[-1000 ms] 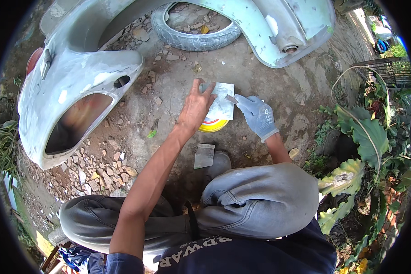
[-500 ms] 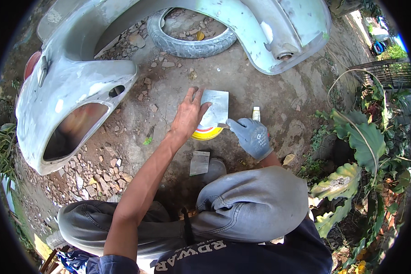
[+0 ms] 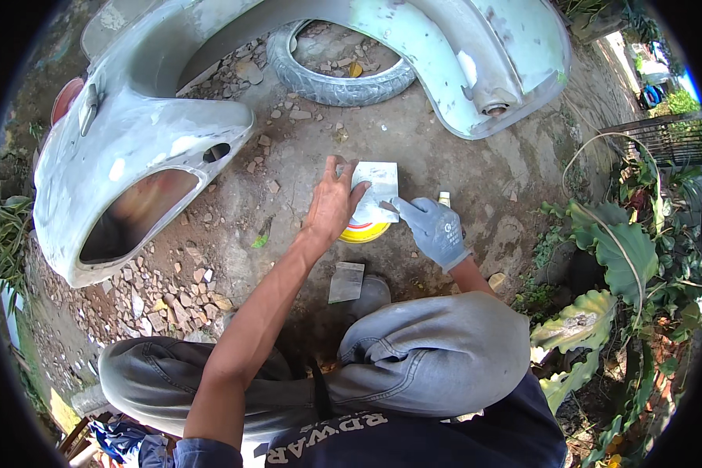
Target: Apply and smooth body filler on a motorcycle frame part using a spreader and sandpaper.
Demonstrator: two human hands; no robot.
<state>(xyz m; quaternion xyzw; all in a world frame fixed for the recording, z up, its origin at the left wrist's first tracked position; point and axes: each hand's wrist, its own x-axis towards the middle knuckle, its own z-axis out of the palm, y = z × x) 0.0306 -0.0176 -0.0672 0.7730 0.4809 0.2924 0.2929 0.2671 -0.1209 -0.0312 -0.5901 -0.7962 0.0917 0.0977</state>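
Note:
My bare left hand [image 3: 334, 201] grips the left side of a flat, pale grey square plate [image 3: 380, 178], its thumb lying on the top face. Beneath that plate, the rim of a round yellow can or lid [image 3: 366, 233] shows. A grey glove covers my right hand [image 3: 435, 232], which pinches a small, thin scraper blade [image 3: 388, 207] against the plate's lower right part. Smears of pale material mark the plate. Just beyond the glove stands or lies a small tube with a light cap [image 3: 444, 198], partly hidden by it.
Another flat grey plate [image 3: 346, 281] lies close to my foot. A scooter body shell [image 3: 156, 136] in patchy grey and pale green arches across the far side, with a tyre [image 3: 343, 92] under it. Broken stones [image 3: 183, 304] cover the left ground; leafy plants [image 3: 624, 242] line the right.
The whole view has shifted slightly. Relative to the plate, my right hand and the blade have moved a little away from me, up over its face. My left hand keeps its hold.

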